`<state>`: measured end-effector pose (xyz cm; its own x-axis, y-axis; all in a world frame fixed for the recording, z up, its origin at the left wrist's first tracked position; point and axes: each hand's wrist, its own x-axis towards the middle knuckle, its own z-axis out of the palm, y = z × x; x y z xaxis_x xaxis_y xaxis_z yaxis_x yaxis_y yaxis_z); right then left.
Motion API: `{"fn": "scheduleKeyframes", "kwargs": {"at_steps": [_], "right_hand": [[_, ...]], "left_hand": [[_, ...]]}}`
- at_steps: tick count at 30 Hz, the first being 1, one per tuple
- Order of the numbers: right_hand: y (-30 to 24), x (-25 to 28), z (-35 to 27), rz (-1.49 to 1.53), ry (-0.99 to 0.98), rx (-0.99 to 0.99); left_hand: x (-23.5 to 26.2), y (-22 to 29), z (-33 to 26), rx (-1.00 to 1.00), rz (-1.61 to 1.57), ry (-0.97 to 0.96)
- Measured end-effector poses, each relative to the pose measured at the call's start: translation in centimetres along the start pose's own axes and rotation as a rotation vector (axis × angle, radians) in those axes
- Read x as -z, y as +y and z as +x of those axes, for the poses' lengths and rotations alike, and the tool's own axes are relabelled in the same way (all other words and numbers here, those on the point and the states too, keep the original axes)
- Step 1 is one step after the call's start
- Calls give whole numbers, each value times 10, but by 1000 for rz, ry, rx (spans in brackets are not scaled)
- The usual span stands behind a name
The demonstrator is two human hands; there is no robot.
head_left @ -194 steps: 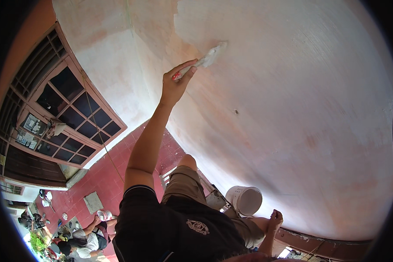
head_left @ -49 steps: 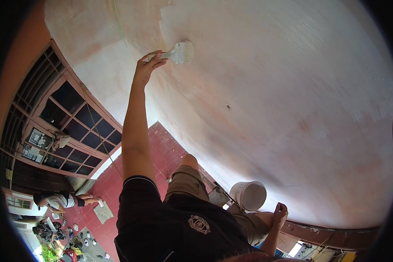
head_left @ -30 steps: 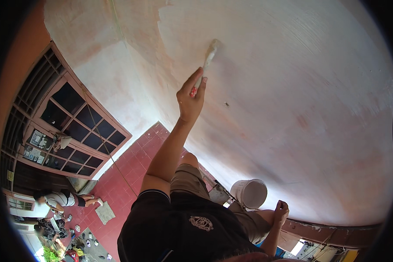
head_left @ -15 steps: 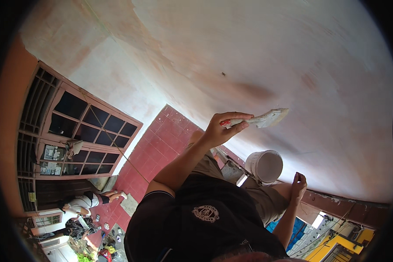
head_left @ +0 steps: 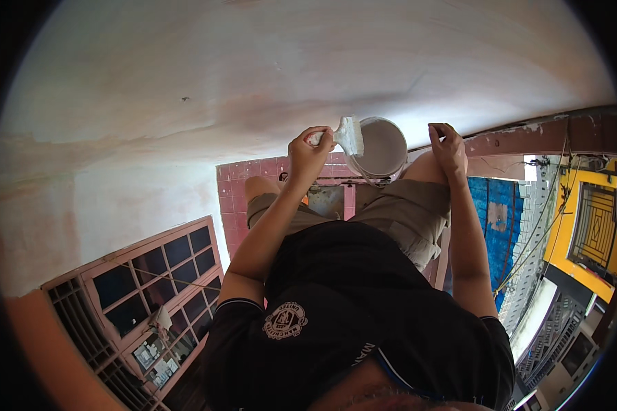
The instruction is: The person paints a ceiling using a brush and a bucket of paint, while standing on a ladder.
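My left hand (head_left: 310,152) is closed around the handle of a wide paintbrush (head_left: 350,135). White paint coats the brush, and its bristles point right, over the left side of a white bucket (head_left: 382,179). The bucket's round mouth faces me, and its inside looks pale with paint. To the right of it, my right hand (head_left: 450,152) hovers by or rests on my knee; I cannot tell which. Its fingers are loosely bent and apart, with nothing in them. Beyond both hands rises a wall (head_left: 253,75) patchy with white over a pinkish tone.
A window with pink frames (head_left: 151,274) is at the lower left, with a cord stretched across it. Red tiles (head_left: 234,198) lie below me. At right run a reddish-brown beam (head_left: 528,142), hanging cables, a blue sheet (head_left: 483,212) and a yellow-framed gate (head_left: 586,219).
My left hand has brought the brush from in front of the wall to the bucket's mouth. My view has turned right, and the right hand's fingers have spread a little.
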<state>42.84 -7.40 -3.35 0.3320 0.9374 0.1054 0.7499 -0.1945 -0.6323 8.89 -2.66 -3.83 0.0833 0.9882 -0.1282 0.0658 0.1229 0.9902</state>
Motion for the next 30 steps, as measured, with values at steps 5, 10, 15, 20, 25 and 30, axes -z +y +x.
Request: {"fn": "scheduleKeyframes", "kwargs": {"at_steps": [5, 10, 15, 20, 25, 30], "right_hand": [[15, 0, -1, 83, 79, 36], [23, -4, 1, 121, 128, 55], [23, -3, 2, 139, 135, 18], [30, -3, 0, 172, 128, -7], [30, -3, 2, 198, 139, 1], [32, -5, 2, 203, 138, -18]], "left_hand": [[-51, -20, 16, -61, 284, -127], [-107, -28, 26, -25, 605, -191], [-138, -86, 36, -39, 655, -199], [-157, -108, 50, 172, 809, -266], [-159, -134, 56, 122, 842, -252], [-160, -147, 56, 78, 802, -245]]}}
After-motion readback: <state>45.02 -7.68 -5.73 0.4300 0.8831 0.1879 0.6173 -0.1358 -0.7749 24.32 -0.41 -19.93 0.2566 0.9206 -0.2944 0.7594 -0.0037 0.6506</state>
